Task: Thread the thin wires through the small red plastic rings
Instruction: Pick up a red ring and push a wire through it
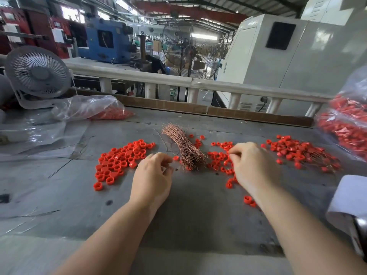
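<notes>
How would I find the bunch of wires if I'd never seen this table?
Start at the grey table and look at its middle, between the left hand and the right hand. The wire bundle lies there among scattered red rings. It is the only coppery, brush-like sheaf; everything around it is small, round and red.

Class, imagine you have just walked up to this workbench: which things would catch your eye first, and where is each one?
The bright red plastic rings stand out first, scattered in heaps across the grey table, left and right of the middle. Between the heaps lies a bundle of thin copper-coloured wires, fanned at its far end. Just in front of it work the two hands, the left hand beside the bundle and the right hand over the rings.
</notes>
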Available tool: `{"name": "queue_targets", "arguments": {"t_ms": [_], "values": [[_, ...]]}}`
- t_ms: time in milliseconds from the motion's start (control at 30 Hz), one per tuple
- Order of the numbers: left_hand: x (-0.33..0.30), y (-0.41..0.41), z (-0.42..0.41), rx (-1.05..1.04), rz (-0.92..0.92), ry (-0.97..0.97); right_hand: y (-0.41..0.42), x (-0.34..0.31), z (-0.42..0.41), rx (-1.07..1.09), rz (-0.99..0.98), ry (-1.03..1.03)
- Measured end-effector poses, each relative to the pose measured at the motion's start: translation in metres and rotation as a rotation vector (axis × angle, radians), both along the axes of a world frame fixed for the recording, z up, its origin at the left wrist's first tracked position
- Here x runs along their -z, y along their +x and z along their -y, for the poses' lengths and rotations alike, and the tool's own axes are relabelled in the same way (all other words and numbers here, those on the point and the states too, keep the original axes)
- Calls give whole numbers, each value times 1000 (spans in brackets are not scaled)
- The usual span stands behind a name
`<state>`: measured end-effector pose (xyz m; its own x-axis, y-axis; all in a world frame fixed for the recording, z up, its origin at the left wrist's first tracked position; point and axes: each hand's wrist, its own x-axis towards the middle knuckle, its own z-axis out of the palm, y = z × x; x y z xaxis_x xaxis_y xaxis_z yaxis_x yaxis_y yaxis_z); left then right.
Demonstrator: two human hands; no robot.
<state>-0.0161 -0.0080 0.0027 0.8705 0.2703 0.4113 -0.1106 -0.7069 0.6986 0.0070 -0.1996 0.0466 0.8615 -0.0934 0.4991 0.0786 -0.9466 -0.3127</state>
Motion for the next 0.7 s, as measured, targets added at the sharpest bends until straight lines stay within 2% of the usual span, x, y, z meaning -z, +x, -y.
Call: {"name": "queue_targets", "arguments": {"t_ms": [267,367,567,700], "values": [[10,1,-6,-24,-212,295,-13,36,-36,-168,44,116],[10,3,-5,-28,-253,332,-15,41,-30,-198,33,142],[8,2,-9,-95,-154,364,-17,42,-26,-254,-3,182],[8,4,-19,-219,-273,438,-18,42,-28,-277,-24,191]]}}
